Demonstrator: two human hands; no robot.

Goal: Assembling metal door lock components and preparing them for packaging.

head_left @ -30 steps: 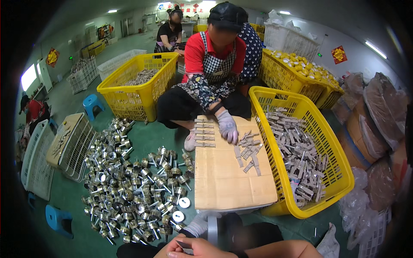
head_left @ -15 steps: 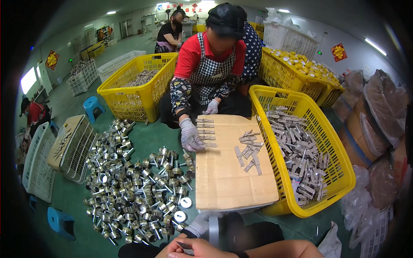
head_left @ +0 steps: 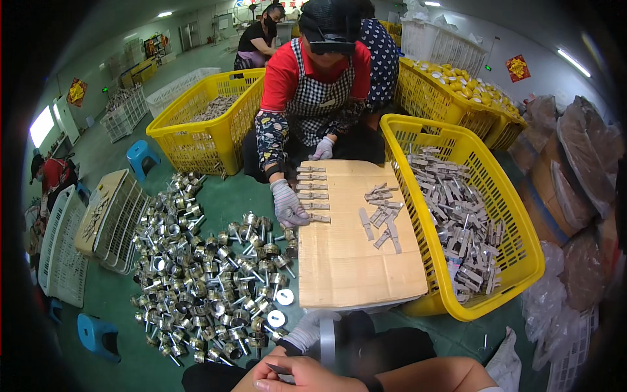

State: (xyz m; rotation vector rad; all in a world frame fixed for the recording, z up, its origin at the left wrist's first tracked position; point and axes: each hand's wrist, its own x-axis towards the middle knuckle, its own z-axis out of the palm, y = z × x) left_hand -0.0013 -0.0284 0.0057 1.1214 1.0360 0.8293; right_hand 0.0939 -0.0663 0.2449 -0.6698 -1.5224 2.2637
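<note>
My bare right hand [head_left: 302, 377], with a dark band at its wrist, is closed on a small dark flat piece [head_left: 279, 370] at the bottom of the view. Just above it, my left hand [head_left: 304, 332] wears a pale glove and lies by the near edge of a cardboard-topped surface [head_left: 346, 281], beside an upright grey strip [head_left: 327, 346]. Its fingertips are partly hidden. Across the cardboard, a co-worker's gloved hand [head_left: 287, 204] touches the nearest of several grey clip-like pieces [head_left: 313, 196] lined up along the left edge. A loose heap of similar pieces [head_left: 385, 212] lies to the right.
Many metal cups with stems [head_left: 202, 281] are piled on the green floor at left, with two white discs [head_left: 276, 319] beside them. A yellow crate [head_left: 532, 261] of grey pieces stands at right. Another yellow crate [head_left: 225, 140] and a blue stool [head_left: 98, 336] are at left.
The view has shifted slightly. The co-worker's hand has lowered the clip-like piece at the near end of the row flat onto the cardboard. My right hand still grips the dark flat piece.
</note>
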